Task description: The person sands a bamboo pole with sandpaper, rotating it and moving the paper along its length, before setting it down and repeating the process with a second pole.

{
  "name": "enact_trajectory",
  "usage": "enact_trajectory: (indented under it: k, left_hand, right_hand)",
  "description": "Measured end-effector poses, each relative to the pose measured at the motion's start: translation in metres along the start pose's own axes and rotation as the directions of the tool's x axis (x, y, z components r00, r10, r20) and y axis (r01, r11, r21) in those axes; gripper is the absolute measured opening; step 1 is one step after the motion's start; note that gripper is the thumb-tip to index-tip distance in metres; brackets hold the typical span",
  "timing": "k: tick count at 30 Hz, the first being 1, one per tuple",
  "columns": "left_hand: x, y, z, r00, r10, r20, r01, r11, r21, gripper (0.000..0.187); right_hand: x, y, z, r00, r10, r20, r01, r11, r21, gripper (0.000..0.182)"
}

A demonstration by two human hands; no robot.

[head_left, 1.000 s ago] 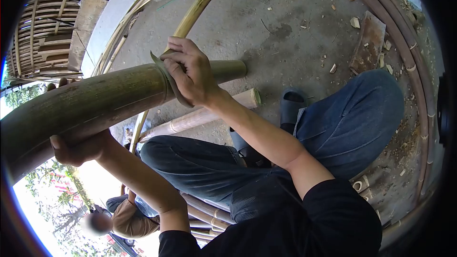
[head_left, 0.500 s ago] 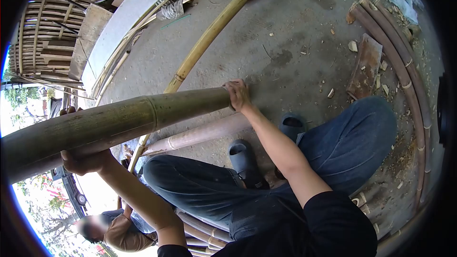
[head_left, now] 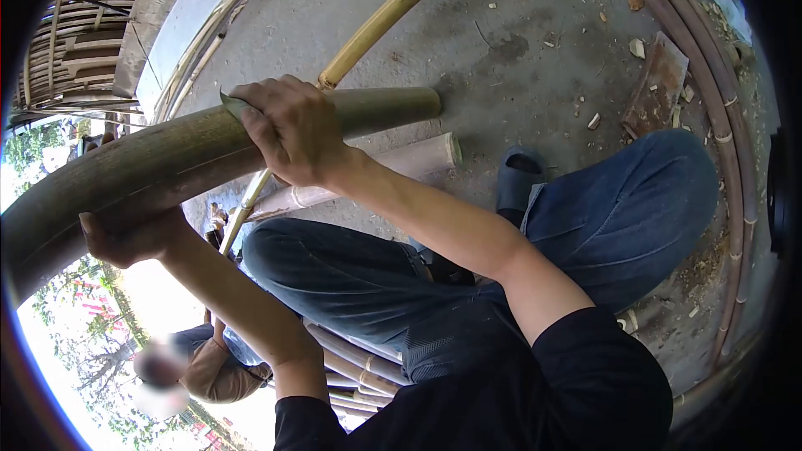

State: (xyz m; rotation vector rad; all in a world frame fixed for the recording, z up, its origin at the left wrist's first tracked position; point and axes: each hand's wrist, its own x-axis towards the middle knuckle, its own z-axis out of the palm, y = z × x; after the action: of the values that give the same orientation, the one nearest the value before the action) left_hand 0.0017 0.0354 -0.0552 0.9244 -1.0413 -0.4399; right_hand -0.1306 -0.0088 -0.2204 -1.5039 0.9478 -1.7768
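A thick green-brown bamboo pole (head_left: 167, 146) slants across the left half of the view, its near part running out at the left edge and its far end over the floor. My left hand (head_left: 134, 238) is under the pole's near part, thumb up its side, supporting it. Over the top of the pole's middle lies my right hand (head_left: 292, 129), fingers wrapped round it. A small pointed greenish flap (head_left: 234, 104) sticks up beside the right fingers. Below the pole, a paler bamboo length (head_left: 409, 157) lies on the floor near my sandal (head_left: 520, 175).
A long yellow bamboo pole (head_left: 393, 12) stretches away over the concrete floor. Brown curved poles (head_left: 714, 117) lie at right by a rusty slab (head_left: 657, 88) and wood chips. More poles (head_left: 355, 359) lie beside my legs. Another person (head_left: 213, 367) sits at lower left.
My right hand has moved left from the pole's far end to its middle. That end is now uncovered. My left hand has shifted slightly, and the view has tilted.
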Motion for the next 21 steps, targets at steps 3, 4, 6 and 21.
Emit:
enact_trajectory:
  k: [3, 4, 6, 21]
  left_hand:
    - [-0.001, 0.001, 0.006, 0.998, 0.021, -0.051, -0.019, 0.999, 0.038, 0.064]
    - [-0.001, 0.000, 0.008, 0.989, 0.046, -0.143, -0.037, 0.997, 0.066, 0.063]
    - [0.002, -0.002, 0.001, 0.986, 0.037, -0.165, -0.025, 0.997, 0.075, 0.061]
    - [0.027, -0.025, -0.054, 0.993, 0.000, -0.117, 0.003, 0.999, 0.032, 0.062]
  right_hand:
    - [-0.017, 0.030, -0.011, 0.998, -0.045, 0.041, 0.044, 0.999, 0.018, 0.060]
    - [-0.030, 0.055, -0.019, 0.999, -0.020, 0.026, 0.022, 0.998, -0.057, 0.060]
    - [-0.066, 0.123, -0.046, 0.999, 0.035, 0.024, -0.029, 0.978, -0.207, 0.061]
    - [-0.067, 0.166, -0.050, 0.871, 0.398, 0.288, -0.289, 0.889, -0.356, 0.054]
